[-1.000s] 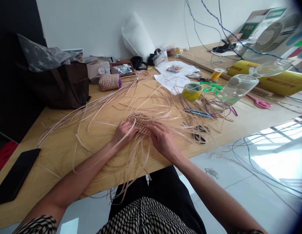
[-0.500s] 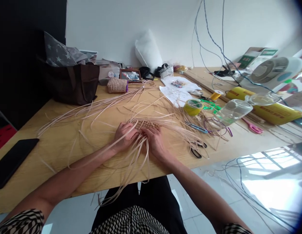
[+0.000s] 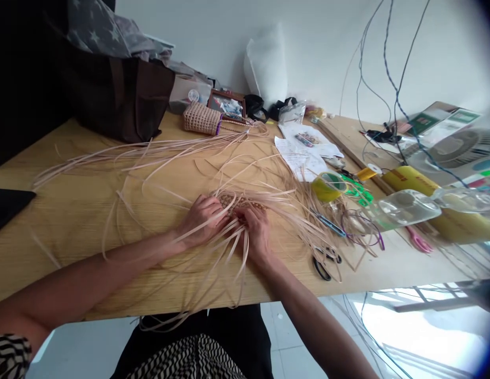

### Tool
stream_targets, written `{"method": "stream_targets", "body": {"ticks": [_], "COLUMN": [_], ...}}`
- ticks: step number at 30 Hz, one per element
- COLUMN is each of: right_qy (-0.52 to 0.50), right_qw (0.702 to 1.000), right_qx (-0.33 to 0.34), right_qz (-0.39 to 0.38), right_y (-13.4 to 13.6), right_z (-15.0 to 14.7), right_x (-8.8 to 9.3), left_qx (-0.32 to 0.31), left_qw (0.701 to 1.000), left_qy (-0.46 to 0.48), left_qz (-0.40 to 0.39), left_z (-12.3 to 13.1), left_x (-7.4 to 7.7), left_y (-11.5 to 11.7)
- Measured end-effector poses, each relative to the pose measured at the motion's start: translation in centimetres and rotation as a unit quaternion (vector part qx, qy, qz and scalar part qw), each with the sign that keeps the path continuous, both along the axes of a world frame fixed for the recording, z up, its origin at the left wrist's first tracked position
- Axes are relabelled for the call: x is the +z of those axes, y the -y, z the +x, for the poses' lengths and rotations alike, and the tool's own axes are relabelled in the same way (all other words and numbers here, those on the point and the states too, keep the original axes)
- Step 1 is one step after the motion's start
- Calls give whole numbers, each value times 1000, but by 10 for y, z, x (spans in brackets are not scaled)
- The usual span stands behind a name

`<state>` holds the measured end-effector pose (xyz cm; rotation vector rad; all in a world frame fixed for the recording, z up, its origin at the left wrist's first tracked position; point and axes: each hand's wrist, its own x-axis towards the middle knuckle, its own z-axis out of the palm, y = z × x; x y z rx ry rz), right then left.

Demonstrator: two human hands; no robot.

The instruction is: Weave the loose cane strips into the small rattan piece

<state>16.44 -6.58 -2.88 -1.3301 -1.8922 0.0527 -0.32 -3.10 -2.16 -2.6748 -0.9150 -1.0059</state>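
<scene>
Woven piece [image 3: 229, 201] held low on the counter between two hands

Pale strips [image 3: 274, 199] fan out from the woven piece, which lies on the counter [image 3: 82, 218] near its front edge, directly ahead of the person. Some strips spread right across the wood; others run toward the person and droop over the edge.

The left hand [image 3: 205, 217] has its fingers curled nearly closed over the left end of the work, keeping hold of it. The right hand [image 3: 253, 226] is bent over the near side, fingertips against the weave and strips coming out beside them; whether it pinches a single strip, I cannot tell.

To the right, black-handled scissors [image 3: 322, 269] lie partly under loose strips, with a blue tool [image 3: 331, 225] and a purple loop [image 3: 382, 242] beyond them. A roll of yellow tape [image 3: 322, 189] sits just past the blue tool, near some papers [image 3: 298, 157]. Farther back, a small woven basket [image 3: 201, 118] with a purple rim rests on its side, close to a dark bag [image 3: 142, 100].
</scene>
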Motion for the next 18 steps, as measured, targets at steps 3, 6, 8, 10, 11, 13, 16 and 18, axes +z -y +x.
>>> {"method": "stream_targets", "body": {"ticks": [3,6,8,10,11,13,16,18], "right_qy": [11,19,25,37,45,61,80,89], "right_qw": [1000,1000,999,999,998,997,995,995], "right_qx": [2,12,21,31,37,45,48,42], "right_qz": [-7,-11,-9,-10,-13,-20,-23,-21], "right_y": [0,0,1,2,2,4,7,9], "right_z": [0,1,2,3,4,4,4,3], "right_x": [0,-1,-1,0,1,3,6,8], "left_qx": [-2,-2,-1,-2,-3,-5,-12,-16], "left_qw": [1000,1000,1000,1000,1000,1000,999,999], "left_qy": [1,1,2,2,2,-3,-12,-19], "left_qz": [-5,-15,-20,-23,-25,-29,-34,-35], "left_z": [-1,-1,-2,-2,-2,-2,-2,-1], "left_x": [-1,-2,-3,-4,-5,-6,-6,-5], "left_y": [1,2,2,2,2,3,3,3]}}
